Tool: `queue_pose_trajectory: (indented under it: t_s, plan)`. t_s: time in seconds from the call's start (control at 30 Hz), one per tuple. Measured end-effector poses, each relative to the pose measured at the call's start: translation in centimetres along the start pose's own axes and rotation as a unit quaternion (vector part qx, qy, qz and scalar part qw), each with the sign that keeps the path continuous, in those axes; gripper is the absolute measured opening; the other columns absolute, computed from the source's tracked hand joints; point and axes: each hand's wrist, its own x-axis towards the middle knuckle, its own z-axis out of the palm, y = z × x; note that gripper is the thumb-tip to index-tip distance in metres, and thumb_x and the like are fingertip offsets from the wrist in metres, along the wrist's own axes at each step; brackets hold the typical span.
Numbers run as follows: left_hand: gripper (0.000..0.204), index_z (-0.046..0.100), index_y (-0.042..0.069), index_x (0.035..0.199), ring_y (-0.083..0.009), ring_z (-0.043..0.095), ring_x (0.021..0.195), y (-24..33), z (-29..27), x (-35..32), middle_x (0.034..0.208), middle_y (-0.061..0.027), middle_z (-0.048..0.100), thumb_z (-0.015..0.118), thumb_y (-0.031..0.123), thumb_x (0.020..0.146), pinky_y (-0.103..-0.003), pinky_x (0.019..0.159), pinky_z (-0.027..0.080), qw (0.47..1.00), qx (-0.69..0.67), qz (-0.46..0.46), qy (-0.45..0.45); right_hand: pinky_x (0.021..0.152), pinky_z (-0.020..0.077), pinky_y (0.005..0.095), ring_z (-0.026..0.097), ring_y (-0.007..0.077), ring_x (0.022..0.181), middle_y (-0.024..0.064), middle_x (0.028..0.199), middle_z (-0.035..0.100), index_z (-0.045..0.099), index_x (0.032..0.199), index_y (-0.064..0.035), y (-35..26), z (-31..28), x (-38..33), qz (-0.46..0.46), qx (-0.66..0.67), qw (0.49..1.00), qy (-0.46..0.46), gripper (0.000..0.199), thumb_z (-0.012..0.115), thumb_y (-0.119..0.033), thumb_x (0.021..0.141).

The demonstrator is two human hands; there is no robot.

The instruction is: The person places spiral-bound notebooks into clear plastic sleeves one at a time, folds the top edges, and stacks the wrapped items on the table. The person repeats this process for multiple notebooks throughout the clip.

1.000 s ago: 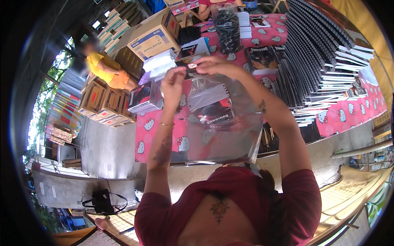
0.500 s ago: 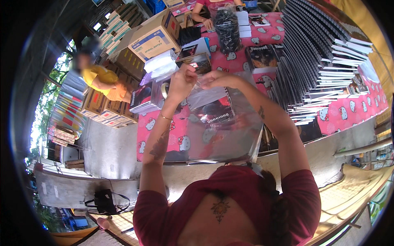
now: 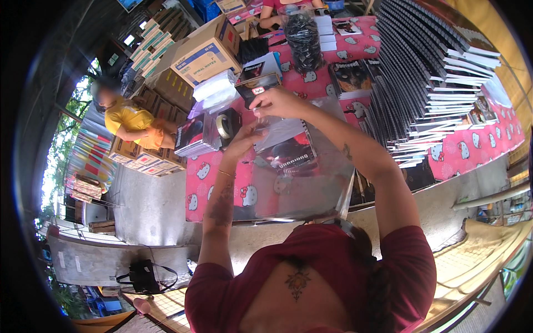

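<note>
A notebook with a dark illustrated cover (image 3: 291,152) lies on the table in front of me, partly covered by a sheet of clear plastic (image 3: 316,191). My left hand (image 3: 247,140) is at the notebook's left, its fingers closed on the plastic's edge. Just beyond it, my right hand (image 3: 280,104) is pinched above the notebook's far end; whatever lies between those fingertips is too small to make out. Close to my left hand stands a tape dispenser (image 3: 225,126) with a roll of tape.
A notebook stack (image 3: 191,136) and white plastic packs (image 3: 216,91) sit at the left, a carton (image 3: 205,58) behind them. Tall rows of spiral notebooks (image 3: 416,83) fill the right. A black plastic-wrapped bundle (image 3: 302,41) stands ahead. Another person (image 3: 269,19) sits opposite; someone in yellow (image 3: 130,119) stands left.
My hands have moved apart: the left came down toward me, uncovering the tape dispenser, while the right shifted left over the notebook's far end. The person in yellow has moved slightly left.
</note>
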Motion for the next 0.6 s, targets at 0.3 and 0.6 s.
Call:
queue_pose_trajectory:
  t_s: [0.3, 0.6]
  plan:
    - [0.037, 0.066, 0.002, 0.121, -0.0133, 0.056, 0.109, 1.2, 0.2, -2.1, 0.111, -0.0028, 0.068, 0.068, 0.025, 0.092, -0.029, 0.100, 0.040, 0.995, 0.076, -0.008, 0.062, 0.106, 0.0405, 0.0343, 0.050, 0.0207, 0.127, 0.0112, 0.141, 0.052, 0.052, 0.137, -0.0110, 2.1, -0.9, -5.6, 0.109, 0.066, 0.984, -0.123, 0.061, 0.076, -0.022, 0.082]
    - [0.034, 0.069, 0.002, 0.106, -0.0260, 0.062, 0.104, 2.1, 4.2, -4.0, 0.116, -0.0141, 0.063, 0.079, 0.014, 0.076, -0.040, 0.088, 0.050, 0.803, 0.509, 0.286, 0.116, 0.096, 0.0449, 0.0415, 0.058, 0.0323, 0.112, 0.0091, 0.116, 0.064, 0.066, 0.106, -0.0071, 0.7, 3.2, -9.2, -0.052, -0.250, 0.965, 0.059, 0.039, 0.079, -0.020, 0.071]
